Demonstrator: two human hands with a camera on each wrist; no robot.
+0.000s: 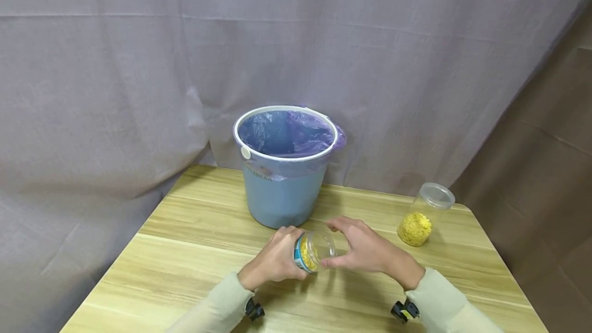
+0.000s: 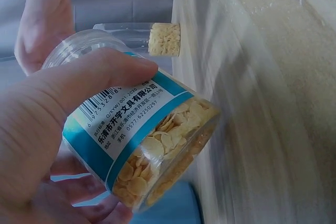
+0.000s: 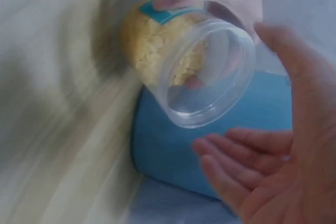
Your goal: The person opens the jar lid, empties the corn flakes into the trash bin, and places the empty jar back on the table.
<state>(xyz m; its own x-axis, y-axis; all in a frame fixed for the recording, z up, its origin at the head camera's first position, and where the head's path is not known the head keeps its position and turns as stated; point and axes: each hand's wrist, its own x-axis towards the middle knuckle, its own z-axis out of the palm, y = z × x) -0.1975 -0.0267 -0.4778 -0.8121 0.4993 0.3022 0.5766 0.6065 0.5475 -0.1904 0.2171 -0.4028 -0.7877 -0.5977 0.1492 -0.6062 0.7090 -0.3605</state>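
Observation:
In the head view my left hand (image 1: 277,256) grips a clear plastic jar (image 1: 311,253) with a blue and white label, tilted sideways so its top faces right. Yellowish flakes (image 2: 176,135) fill part of it, as the left wrist view shows. The left thumb (image 2: 105,74) lies across the label while the other fingers wrap behind. My right hand (image 1: 363,245) is beside the jar's clear round top (image 3: 205,74), thumb and fingers spread apart and holding nothing; the right wrist view shows its fingers (image 3: 247,156) extended near that rim.
A blue bucket (image 1: 282,194) with a white rim and purple bag liner (image 1: 310,130) stands behind the hands. To the right, a second clear jar (image 1: 423,215) of yellow flakes stands upright with its lid on. The wooden table (image 1: 185,251) is bordered by grey cloth (image 1: 370,66).

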